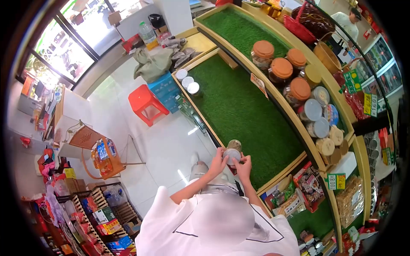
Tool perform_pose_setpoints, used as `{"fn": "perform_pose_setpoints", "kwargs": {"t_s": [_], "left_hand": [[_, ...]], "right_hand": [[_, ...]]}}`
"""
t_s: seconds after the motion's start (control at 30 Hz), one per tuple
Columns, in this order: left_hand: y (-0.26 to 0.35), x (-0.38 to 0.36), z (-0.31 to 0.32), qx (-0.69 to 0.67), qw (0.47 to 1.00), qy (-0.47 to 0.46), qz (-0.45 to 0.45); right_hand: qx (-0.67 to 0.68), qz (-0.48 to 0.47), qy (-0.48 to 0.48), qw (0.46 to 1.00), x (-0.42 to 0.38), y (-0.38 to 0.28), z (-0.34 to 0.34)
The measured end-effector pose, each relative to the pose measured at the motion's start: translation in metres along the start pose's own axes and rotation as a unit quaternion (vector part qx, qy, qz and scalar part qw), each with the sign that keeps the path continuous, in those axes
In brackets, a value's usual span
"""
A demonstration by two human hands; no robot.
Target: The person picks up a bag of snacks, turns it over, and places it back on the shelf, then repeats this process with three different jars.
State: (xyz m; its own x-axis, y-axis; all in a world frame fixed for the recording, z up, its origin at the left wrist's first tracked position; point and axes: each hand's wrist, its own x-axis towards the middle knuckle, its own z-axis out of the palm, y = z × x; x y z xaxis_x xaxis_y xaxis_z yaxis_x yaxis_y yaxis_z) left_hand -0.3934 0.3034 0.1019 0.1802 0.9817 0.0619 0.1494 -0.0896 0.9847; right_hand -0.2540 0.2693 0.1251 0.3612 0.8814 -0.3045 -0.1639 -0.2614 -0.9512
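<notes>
A small clear jar (234,145) with brownish-green contents is held in front of my chest, over the near edge of a green turf-lined shelf (252,115). Its round whitish lid (232,157) faces me. My left hand (217,162) is closed around the left side of the jar by the lid. On the other side, my right hand (244,167) has its fingers bent against the lid's edge. What the contents are, I cannot make out. Three white-lidded jars (188,82) stand at the shelf's far left corner.
Orange-lidded jars (280,68) line the raised shelf to the right. Bagged snacks (309,183) fill the compartment at lower right. A red stool (147,104) and blue box (165,91) stand on the floor at left. Another person (347,24) is at the upper right.
</notes>
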Motion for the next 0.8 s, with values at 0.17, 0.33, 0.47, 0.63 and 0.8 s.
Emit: {"fn": "perform_pose_setpoints", "kwargs": {"t_s": [0.17, 0.33, 0.47, 0.63, 0.8], "left_hand": [[-0.058, 0.118, -0.044, -0.053, 0.993, -0.022, -0.105], [-0.119, 0.237, -0.106, -0.157, 0.968, 0.016, -0.196], [-0.168, 0.311, -0.147, -0.147, 0.972, 0.074, -0.167], [-0.168, 0.346, -0.184, -0.241, 0.895, 0.097, -0.363], [-0.202, 0.341, -0.192, -0.178, 0.94, 0.049, -0.288]], "right_hand": [[-0.058, -0.008, 0.021, 0.998, 0.105, 0.0, 0.077], [0.011, 0.068, 0.009, 0.998, 0.231, 0.03, 0.182], [0.005, 0.075, 0.009, 0.997, 0.318, 0.073, 0.252], [0.01, 0.087, -0.013, 0.996, 0.36, 0.057, 0.3], [0.05, 0.093, 0.012, 0.994, 0.35, 0.065, 0.306]]}}
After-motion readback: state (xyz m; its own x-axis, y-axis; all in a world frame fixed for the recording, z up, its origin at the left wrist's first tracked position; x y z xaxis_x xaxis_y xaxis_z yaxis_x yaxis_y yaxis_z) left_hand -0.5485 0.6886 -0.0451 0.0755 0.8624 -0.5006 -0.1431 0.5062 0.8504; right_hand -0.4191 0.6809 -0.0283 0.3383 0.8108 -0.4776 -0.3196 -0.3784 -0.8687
